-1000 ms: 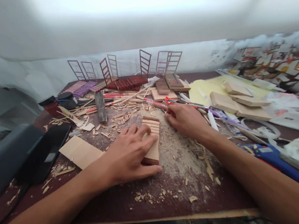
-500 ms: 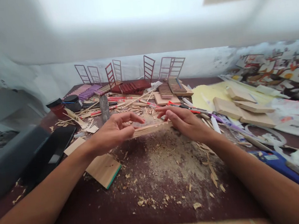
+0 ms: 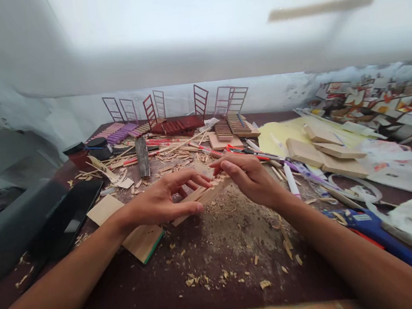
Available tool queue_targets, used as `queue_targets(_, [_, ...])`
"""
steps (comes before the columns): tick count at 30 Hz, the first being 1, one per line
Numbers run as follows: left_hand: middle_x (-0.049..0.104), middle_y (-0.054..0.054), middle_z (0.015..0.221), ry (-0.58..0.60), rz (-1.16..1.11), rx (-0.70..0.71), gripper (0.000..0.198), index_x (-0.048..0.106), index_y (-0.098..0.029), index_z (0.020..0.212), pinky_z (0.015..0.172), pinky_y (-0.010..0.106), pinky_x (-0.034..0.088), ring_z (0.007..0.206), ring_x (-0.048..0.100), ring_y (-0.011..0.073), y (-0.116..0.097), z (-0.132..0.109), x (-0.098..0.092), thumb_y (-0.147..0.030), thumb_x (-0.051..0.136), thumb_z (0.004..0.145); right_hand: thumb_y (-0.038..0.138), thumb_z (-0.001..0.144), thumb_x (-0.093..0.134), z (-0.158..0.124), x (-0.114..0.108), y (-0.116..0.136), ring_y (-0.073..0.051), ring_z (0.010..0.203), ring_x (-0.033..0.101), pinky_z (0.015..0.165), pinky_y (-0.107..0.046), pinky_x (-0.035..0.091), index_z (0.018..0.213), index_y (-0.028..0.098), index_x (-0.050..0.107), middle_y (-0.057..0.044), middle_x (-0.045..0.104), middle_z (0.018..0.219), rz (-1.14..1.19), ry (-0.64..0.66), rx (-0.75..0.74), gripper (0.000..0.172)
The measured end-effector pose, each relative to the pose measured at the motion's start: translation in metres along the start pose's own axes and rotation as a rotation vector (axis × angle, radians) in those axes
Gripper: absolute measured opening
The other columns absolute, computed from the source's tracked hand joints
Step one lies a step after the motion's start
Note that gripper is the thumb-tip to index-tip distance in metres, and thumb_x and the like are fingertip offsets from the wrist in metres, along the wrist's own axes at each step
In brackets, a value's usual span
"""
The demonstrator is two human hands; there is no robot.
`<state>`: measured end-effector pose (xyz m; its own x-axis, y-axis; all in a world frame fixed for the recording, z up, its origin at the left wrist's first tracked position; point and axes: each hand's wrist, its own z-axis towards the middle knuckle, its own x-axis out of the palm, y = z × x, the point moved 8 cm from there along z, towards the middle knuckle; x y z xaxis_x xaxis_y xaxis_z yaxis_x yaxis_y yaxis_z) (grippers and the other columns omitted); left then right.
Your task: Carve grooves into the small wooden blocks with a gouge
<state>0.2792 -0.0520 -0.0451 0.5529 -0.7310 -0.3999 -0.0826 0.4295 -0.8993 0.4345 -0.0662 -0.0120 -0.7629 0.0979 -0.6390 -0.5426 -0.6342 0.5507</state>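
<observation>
A pale wooden strip assembly lies at a slant between my hands, low over the dusty tabletop. My left hand reaches over its near-left end, thumb stretched out apart from the loosely curved fingers. At the far-right end, my right hand has its fingers extended to the left, thumb beside the index finger. Its palm hides that end, so firm contact is hard to judge. Under my left wrist lies a flat wooden block with a green edge.
Wood shavings litter the dark table. A weathered wood piece, sticks and miniature chairs stand beyond. Wooden blocks, a white marker and a blue glue gun lie right. Jars and a phone sit left.
The strip assembly has turned from nearly level to slanted, its left end now nearer me. My left hand has shifted right and nearer, its thumb and fingers spreading. My right hand moved slightly nearer.
</observation>
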Motion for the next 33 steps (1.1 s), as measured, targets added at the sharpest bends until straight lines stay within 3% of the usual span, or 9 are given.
queue_targets(7, [0.059,0.005,0.114,0.005,-0.003,0.019,0.029,0.062,-0.024,0.112,0.078,0.029,0.05,0.105,0.059,0.0181,0.0,-0.001,0.004,-0.039,0.073,0.089,0.04,0.107,0.042,0.0,-0.002,0.006,-0.012,0.072,0.061,0.068,-0.028,0.045,0.082,0.016,0.069,-0.004,0.068,0.077,-0.023,-0.035,-0.017,0.044])
queue_targets(14, [0.057,0.005,0.114,0.042,0.013,0.033,0.025,0.06,-0.025,0.113,0.074,0.028,0.048,0.097,0.057,0.0157,-0.005,-0.003,0.007,-0.037,0.067,0.093,0.034,0.108,0.042,-0.001,-0.003,0.008,-0.012,0.072,0.063,0.068,-0.029,0.047,0.084,0.016,0.07,-0.003,0.069,0.078,-0.018,-0.035,-0.048,0.041])
queue_targets(19, [0.057,0.004,0.12,0.029,0.1,0.096,0.027,0.061,-0.026,0.114,0.077,0.027,0.047,0.105,0.057,0.0172,-0.008,-0.001,0.006,-0.032,0.071,0.089,0.032,0.106,0.045,-0.002,-0.003,0.014,-0.013,0.075,0.065,0.071,-0.03,0.049,0.085,0.017,0.07,-0.004,0.07,0.08,-0.014,-0.052,-0.113,0.036])
queue_targets(23, [0.059,0.004,0.119,-0.031,0.243,0.168,0.036,0.062,-0.023,0.113,0.085,0.03,0.048,0.107,0.057,0.0184,-0.011,-0.001,0.0,-0.027,0.078,0.08,0.025,0.103,0.051,-0.003,-0.005,0.021,-0.015,0.085,0.067,0.078,-0.033,0.051,0.091,0.019,0.071,-0.004,0.072,0.086,-0.024,-0.083,-0.192,0.024])
queue_targets(28, [0.061,0.001,0.095,-0.068,0.318,0.036,0.054,0.055,-0.02,0.125,0.069,0.029,0.045,0.08,0.056,0.0155,-0.004,-0.001,-0.003,-0.035,0.077,0.078,0.014,0.097,0.056,-0.003,-0.01,0.029,-0.016,0.095,0.068,0.085,-0.036,0.052,0.098,0.02,0.072,-0.006,0.073,0.098,-0.029,-0.152,-0.258,0.017])
queue_targets(31, [0.062,0.005,0.103,-0.124,0.293,-0.017,0.078,0.046,-0.018,0.141,0.074,0.032,0.047,0.088,0.059,0.019,-0.002,-0.001,-0.005,-0.039,0.081,0.075,0.01,0.095,0.058,-0.003,-0.012,0.032,-0.017,0.1,0.067,0.086,-0.037,0.053,0.102,0.021,0.073,-0.007,0.07,0.103,-0.01,-0.171,-0.259,0.019])
queue_targets(33, [0.063,0.008,0.11,-0.128,0.18,-0.032,0.081,0.047,-0.018,0.144,0.079,0.033,0.049,0.095,0.06,0.021,-0.001,0.0,-0.004,-0.044,0.083,0.075,0.008,0.093,0.06,-0.004,-0.013,0.033,-0.017,0.102,0.066,0.088,-0.037,0.053,0.106,0.022,0.073,-0.006,0.068,0.106,-0.021,-0.191,-0.255,0.023])
